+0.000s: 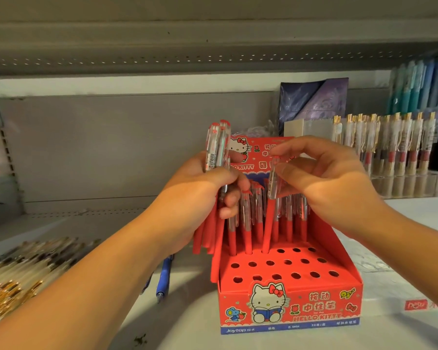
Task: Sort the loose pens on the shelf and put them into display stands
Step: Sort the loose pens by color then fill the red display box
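Head view, at shelf (187, 322) level. The red display stand (349, 294) sits centre on the shelf, with a cartoon-cat print on its front wall and on its raised back card. The left hand (200, 198) is just left of the stand, level with the back card. Its fingers (229, 210) are clenched round a bundle of red pens (216, 147), held upright with the clear clip ends up and the red barrels hanging below the palm beside the stand's left wall. The right hand (329, 180) is above the stand's rear rows. Its thumb and forefinger pinch a single red pen (273, 180) on its clear upper half, and the other fingers are loosely spread. This pen tilts slightly, with its red lower end down at the stand's perforated deck, in line with the front-most filled row. Cannot tell whether the tip is seated in a hole. Standing pens (247, 223) occupy the rear rows of the stand, upright, red barrels down. Open holes (287, 261) show in the front rows of the stand. A blue pen (163, 274) lies flat on the shelf just left of the stand, partly under the left forearm. Loose gold-clipped pens (23, 263) lie heaped well to the left of the stand. Behind and to the right of the stand, a clear stand (415, 183) carries upright white pens (392, 145) with gold clips. A purple packet (314, 102) stands behind the stand against the shelf back.
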Available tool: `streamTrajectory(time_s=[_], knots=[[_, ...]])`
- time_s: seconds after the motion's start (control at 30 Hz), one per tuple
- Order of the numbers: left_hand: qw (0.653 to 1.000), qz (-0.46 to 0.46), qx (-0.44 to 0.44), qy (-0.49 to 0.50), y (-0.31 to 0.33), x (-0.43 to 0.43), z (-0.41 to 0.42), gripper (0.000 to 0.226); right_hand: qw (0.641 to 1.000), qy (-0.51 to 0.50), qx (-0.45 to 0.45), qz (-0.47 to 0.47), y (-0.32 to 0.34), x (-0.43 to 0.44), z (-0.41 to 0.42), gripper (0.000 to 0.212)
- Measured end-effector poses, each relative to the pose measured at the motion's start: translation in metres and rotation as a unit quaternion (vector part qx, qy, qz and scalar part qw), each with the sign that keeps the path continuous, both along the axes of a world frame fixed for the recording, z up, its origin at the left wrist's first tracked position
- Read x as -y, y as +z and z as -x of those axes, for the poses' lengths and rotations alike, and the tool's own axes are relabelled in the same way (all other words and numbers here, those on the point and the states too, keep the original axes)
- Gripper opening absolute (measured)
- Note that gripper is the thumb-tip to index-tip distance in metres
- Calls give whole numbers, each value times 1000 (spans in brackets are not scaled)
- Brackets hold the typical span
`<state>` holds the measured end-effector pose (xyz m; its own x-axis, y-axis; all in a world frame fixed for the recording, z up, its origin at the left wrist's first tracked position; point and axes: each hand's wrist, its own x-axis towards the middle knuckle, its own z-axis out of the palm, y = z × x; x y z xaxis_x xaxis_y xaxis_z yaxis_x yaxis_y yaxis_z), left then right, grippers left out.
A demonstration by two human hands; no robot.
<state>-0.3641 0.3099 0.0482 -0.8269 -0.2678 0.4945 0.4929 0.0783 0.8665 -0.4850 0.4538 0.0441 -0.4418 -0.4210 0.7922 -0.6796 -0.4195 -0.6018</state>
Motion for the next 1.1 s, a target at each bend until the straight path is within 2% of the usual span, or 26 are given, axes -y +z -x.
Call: streamTrajectory(time_s=[0.07, 0.13, 0.27, 0.4, 0.57, 0.83, 0.93, 1.0, 1.07, 1.1], knots=[[999, 41, 8, -2, -1, 0, 0, 12, 1000, -12, 8, -14, 0, 2, 1, 30], [998, 67, 13, -8, -2, 1, -1, 16, 999, -37, 14, -36, -1, 3, 4, 29], [997, 73, 20, -9, -1, 1, -1, 28, 994, -46, 15, -96, -6, 4, 3, 18], [997, 67, 23, -10, 0, 2, -2, 36, 990, -71, 9, -120, -4, 2, 3, 17], [998, 66, 19, 2, 1, -1, -3, 27, 986, -83, -33, -138, -1, 0, 0, 14], [998, 62, 12, -6, 1, -3, -5, 36, 966, -141, -116, -185, 0, -4, -1, 8], [997, 69, 21, -11, -1, -1, -4, 32, 961, -138, -121, -207, -2, -4, -2, 6], [997, 73, 33, -23, -3, 0, -3, 24, 965, -134, -128, -186, -2, -4, -4, 8], [995, 84, 38, -40, -4, -1, -3, 14, 980, -86, -103, -149, -1, -4, -7, 18], [994, 92, 39, -47, -4, -1, -3, 18, 986, -49, -81, -134, -1, -4, -8, 24]])
